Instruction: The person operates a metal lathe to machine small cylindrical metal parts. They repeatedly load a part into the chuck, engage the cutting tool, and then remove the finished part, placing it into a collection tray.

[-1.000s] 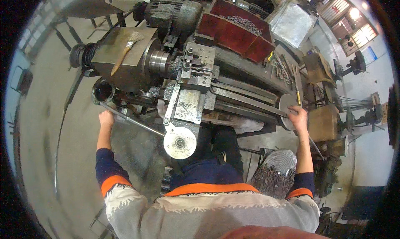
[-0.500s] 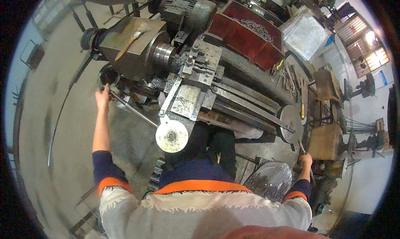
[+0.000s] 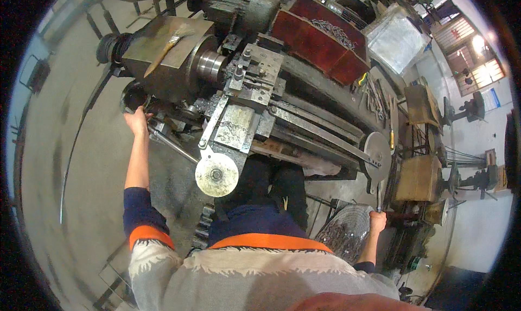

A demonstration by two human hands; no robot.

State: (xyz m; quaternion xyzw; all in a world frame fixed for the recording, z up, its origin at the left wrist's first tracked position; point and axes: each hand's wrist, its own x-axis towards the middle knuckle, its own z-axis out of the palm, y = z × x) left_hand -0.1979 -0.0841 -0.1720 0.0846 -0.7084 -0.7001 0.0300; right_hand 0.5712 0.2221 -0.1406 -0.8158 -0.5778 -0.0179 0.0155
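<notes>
A small metal lathe stands in front of me. My left hand is at its left end, fingers bent at the rim of a dark round opening; what they grip is hidden. Beside that hand, a metal rod slants down to a pale round disc on a flat arm. Far to the right, my right hand is closed round the lower end of a metal lever. This lever hangs from a grey round plate, joined by long bars to the tool slide.
A paintbrush lies on the headstock, below a motor. Behind the bars are a red-brown box with metal pieces and several hand tools. A mesh basket of small metal parts sits near my right forearm.
My right hand has swung the lever leftward and toward me, and the plate has turned with it. My left hand has risen slightly and its fingers have shifted at the opening's rim.
</notes>
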